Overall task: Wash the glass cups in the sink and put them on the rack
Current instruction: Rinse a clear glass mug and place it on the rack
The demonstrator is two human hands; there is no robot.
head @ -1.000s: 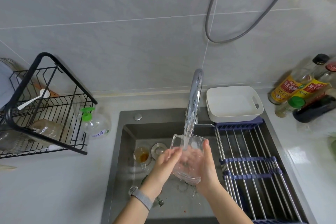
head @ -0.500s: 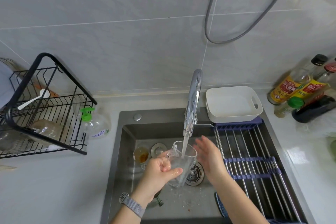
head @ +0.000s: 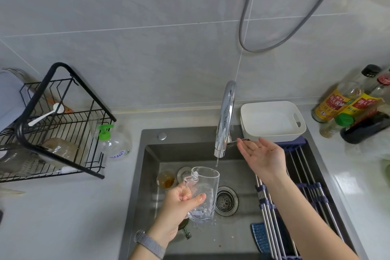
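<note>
Head view: at lower centre, the left hand grips a glass cup upright over the sink, catching the thinning tap stream, while the right hand, fingers spread, touches the tap lever, likely to shut off water.

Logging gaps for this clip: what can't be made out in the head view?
- Faucet handle: mostly hidden behind the right hand; actual contact unclear.
- Items on the black rack: cut off by the left edge, blurred behind its wires.
- Dark object in the sink: hidden under the left hand and glass cup.
- Bottle labels: too small to read.
</note>
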